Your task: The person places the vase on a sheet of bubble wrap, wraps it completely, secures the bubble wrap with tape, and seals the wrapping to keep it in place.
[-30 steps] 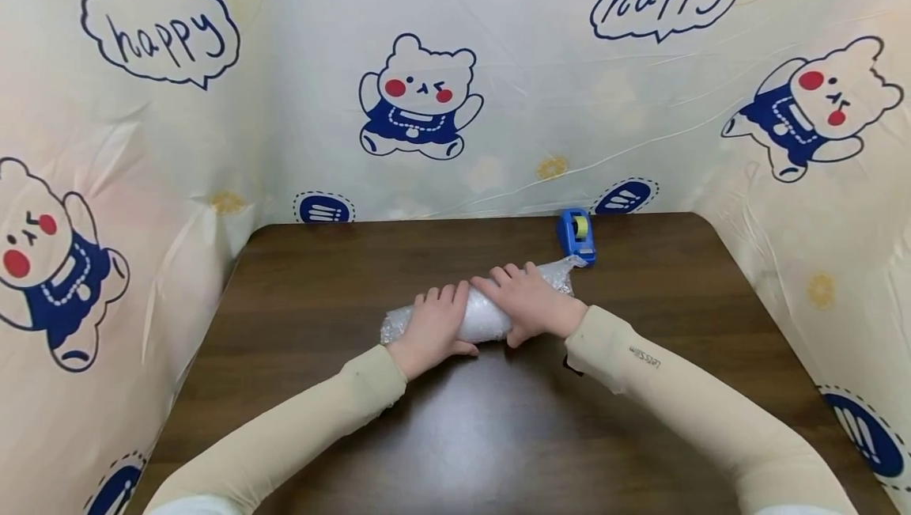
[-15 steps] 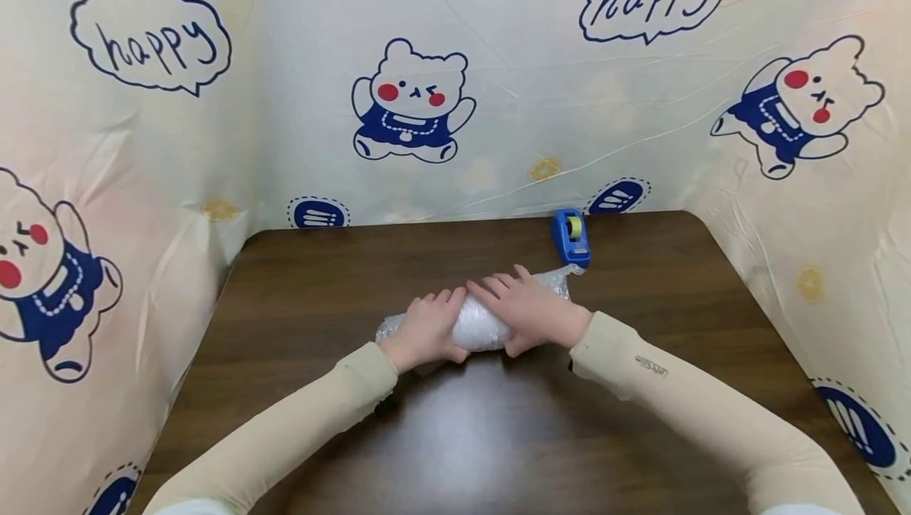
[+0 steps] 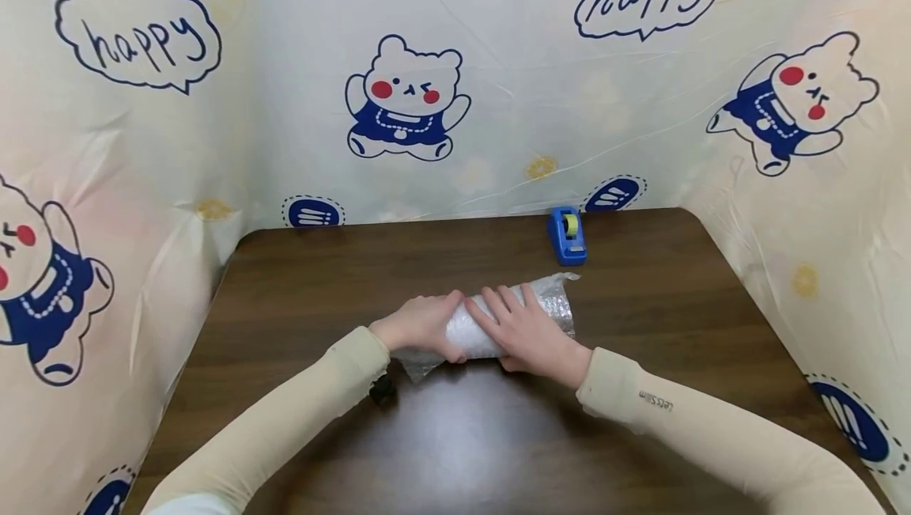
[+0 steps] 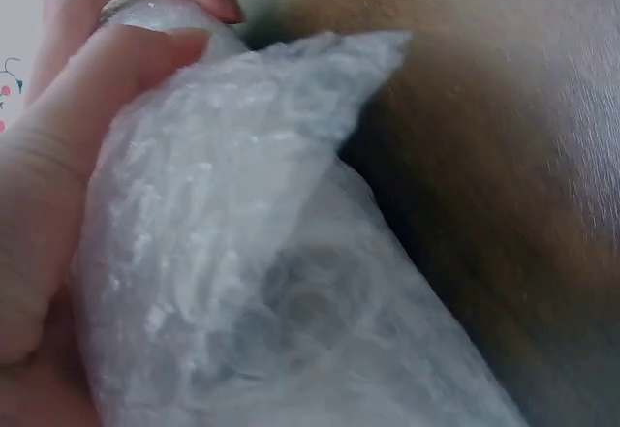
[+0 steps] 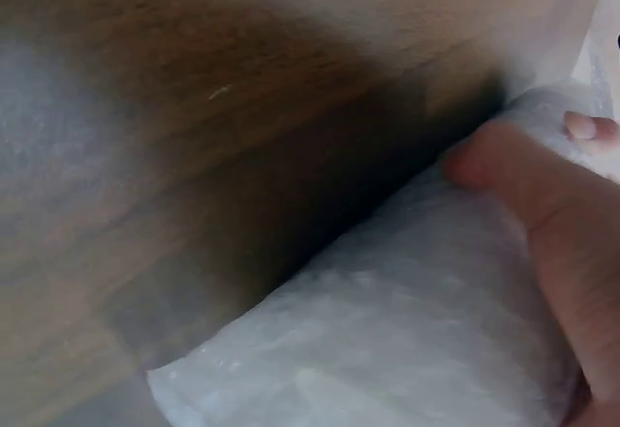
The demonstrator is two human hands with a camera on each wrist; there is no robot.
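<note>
A roll of bubble wrap [image 3: 471, 335] lies slantwise on the brown table between the two hands. Whether something is inside it, I cannot tell. My left hand [image 3: 425, 325] grips its left part, thumb toward the near side. On its right part sits my right hand [image 3: 532, 335], fingers over the top and thumb at the near side. In the left wrist view, a pointed loose flap of the bubble wrap [image 4: 223, 195] stands out from the roll. The right wrist view has the right thumb [image 5: 528, 170] against the bubble wrap [image 5: 387, 320]. The hands hide much of the roll.
A blue tape dispenser [image 3: 567, 236] with yellowish tape stands near the table's back edge, beyond the roll's right end. Printed cloth [image 3: 285, 88] hangs around the back and sides of the table [image 3: 306, 278]. A small black object [image 3: 383, 391] shows under the left cuff.
The roll has come slightly nearer and turned. The left hand has rotated, and a loose corner of wrap now shows below it. The right hand has moved slightly nearer; the dispenser stays put.
</note>
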